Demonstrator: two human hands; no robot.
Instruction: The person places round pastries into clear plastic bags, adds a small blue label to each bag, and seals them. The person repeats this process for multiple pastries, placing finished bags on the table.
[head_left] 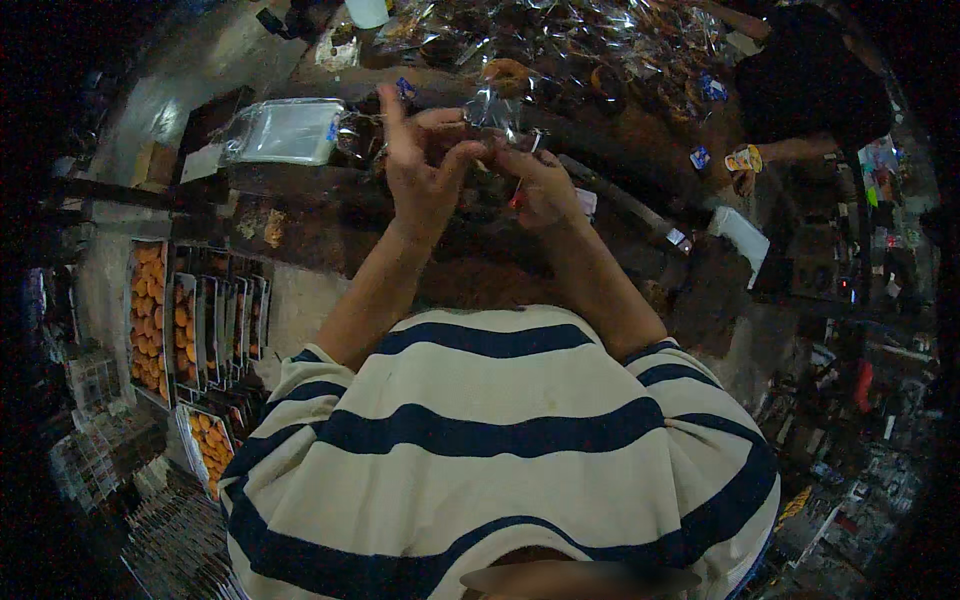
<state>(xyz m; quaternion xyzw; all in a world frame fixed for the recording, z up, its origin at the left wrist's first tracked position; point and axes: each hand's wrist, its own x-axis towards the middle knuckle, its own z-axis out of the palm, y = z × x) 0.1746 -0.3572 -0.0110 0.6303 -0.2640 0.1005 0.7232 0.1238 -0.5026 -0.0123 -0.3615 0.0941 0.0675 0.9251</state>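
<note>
Over the dark table, a clear plastic bag (492, 112) stands gathered between my hands, and a brown ring-shaped baked good (506, 72) shows at its far end; whether it lies inside is unclear. My left hand (425, 165) pinches the near end of the bag with thumb and bent fingers, while one finger points up and away. My right hand (540, 185) closes on the same gathered end from the other side. A thin pale strip sticks up by its fingers, and a small red spot shows under them; I cannot make out either.
Many clear-wrapped baked goods (600, 50) cover the far table. A stack of clear bags (290, 130) lies left. A long flat bar (625, 210) lies right. Racked trays of orange-brown baked goods (150, 320) stand lower left. Another person's hand (745, 160) holds a yellow-and-white packet at right.
</note>
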